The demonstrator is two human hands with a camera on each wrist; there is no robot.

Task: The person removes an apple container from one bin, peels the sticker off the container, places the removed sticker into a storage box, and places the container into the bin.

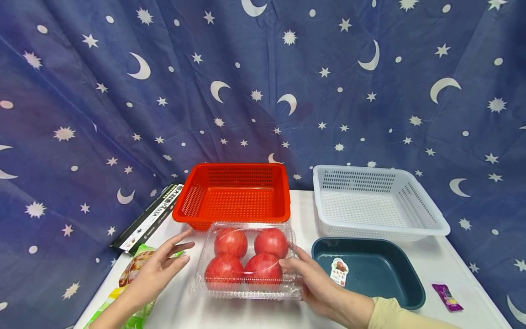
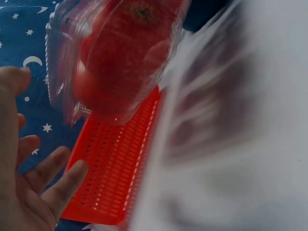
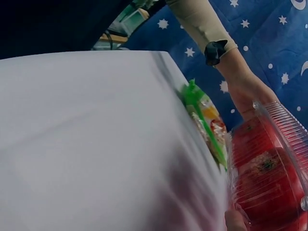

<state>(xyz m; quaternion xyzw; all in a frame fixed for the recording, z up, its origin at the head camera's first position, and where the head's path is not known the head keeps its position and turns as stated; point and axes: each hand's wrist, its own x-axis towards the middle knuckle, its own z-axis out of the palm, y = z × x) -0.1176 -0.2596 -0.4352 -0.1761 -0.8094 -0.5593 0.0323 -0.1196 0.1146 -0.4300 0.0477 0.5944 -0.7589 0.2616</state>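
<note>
A clear plastic clamshell box (image 1: 273, 294) with several red apples (image 1: 231, 243) inside is held up above the white table in the head view. My right hand (image 1: 316, 288) grips its right side, thumb over the front corner; the other fingers are partly hidden behind the box. Off the box's left side is my left hand (image 1: 160, 267), fingers spread and holding nothing. The left wrist view shows a gap between that hand (image 2: 38, 187) and the box (image 2: 62, 62). In the right wrist view, a fingertip (image 3: 235, 220) touches the lower edge of the box (image 3: 288, 120).
Behind the box stands a red basket (image 1: 181, 214), with a white basket (image 1: 423, 228) to its right. A dark blue tray (image 1: 370, 274) holds a small sticker-like card (image 1: 339, 271). At right lies a purple packet (image 1: 447, 297); at left, a black pasta box (image 1: 152, 217) and a green bag (image 1: 141, 315).
</note>
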